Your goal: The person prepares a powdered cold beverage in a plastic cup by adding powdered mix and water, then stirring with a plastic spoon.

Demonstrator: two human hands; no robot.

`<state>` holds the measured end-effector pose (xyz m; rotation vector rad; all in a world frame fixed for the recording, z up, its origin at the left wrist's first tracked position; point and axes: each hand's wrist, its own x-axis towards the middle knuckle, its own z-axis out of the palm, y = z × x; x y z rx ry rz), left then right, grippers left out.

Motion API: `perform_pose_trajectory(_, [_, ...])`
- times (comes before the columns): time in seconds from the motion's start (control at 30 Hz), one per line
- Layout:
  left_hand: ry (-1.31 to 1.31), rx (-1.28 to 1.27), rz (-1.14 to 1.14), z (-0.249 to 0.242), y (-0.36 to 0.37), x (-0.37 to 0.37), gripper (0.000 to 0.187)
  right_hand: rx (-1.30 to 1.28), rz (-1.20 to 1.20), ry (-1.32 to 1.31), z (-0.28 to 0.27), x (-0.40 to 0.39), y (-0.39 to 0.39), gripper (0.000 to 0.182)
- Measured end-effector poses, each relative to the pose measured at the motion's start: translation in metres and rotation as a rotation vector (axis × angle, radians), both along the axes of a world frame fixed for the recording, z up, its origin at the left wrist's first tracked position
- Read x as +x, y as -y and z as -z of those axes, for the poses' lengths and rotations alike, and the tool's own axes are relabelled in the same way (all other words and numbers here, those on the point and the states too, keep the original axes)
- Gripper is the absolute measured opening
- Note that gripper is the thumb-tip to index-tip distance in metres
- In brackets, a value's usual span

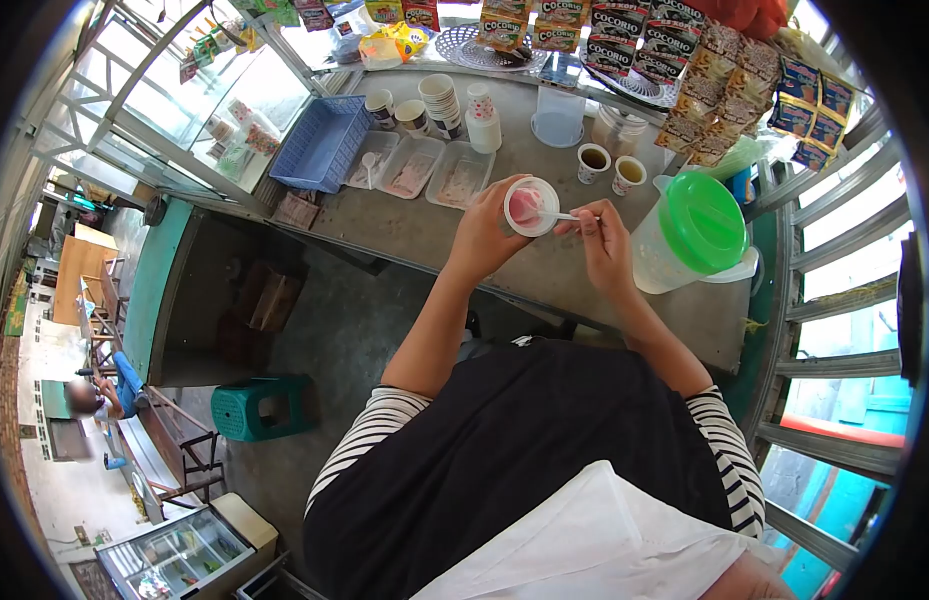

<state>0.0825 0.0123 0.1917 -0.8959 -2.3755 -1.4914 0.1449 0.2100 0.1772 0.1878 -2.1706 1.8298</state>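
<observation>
My left hand (484, 232) is wrapped round a white cup (531, 206) with something pink inside, its mouth turned up to the camera. Between the pinched fingers of my right hand (601, 235) is the handle of a white spoon (562, 215), whose other end reaches into the cup. Two paper cups of brown liquid, one (593, 163) and another (628, 175), stand just beyond my right hand. A clear pitcher with a green lid (700, 222) is to its right. Trays of pink-white contents (411, 167) lie beyond my left hand.
A blue basket (319, 143), stacked paper cups (439, 100) and a clear container (558, 115) stand on the counter (384, 228). Sachets (616, 40) hang over its far edge. A green stool (262, 407) is on the floor; a person (114, 390) sits far left.
</observation>
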Motion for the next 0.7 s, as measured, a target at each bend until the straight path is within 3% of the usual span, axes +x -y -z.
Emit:
perform_pose_trajectory(0.17, [0.009,0.004,0.018,0.003,-0.001,-0.001,0.07,-0.206,0.078,-0.176,-0.006,-0.006,-0.006,0.02])
perform_pose_trajectory(0.4, [0.02,0.001,0.093,0.004,-0.021,0.003,0.071,-0.056,0.05,-0.235,-0.021,0.01,-0.024,0.018])
perform_pose_trajectory(0.47, [0.034,0.018,0.122,0.004,-0.026,0.005,0.071,0.181,0.074,-0.275,-0.023,0.013,-0.03,0.008])
perform_pose_trajectory(0.5, [0.034,0.019,0.128,0.002,-0.028,0.007,0.071,0.183,0.081,-0.275,-0.027,0.013,-0.032,0.008])
perform_pose_trajectory(0.57, [0.138,0.028,0.18,-0.001,-0.033,0.009,0.07,0.568,0.067,-0.533,-0.038,0.013,-0.038,0.017])
perform_pose_trajectory(0.7, [0.105,0.014,0.214,-0.001,-0.041,0.01,0.069,0.708,0.048,-0.532,-0.049,0.018,-0.036,0.023])
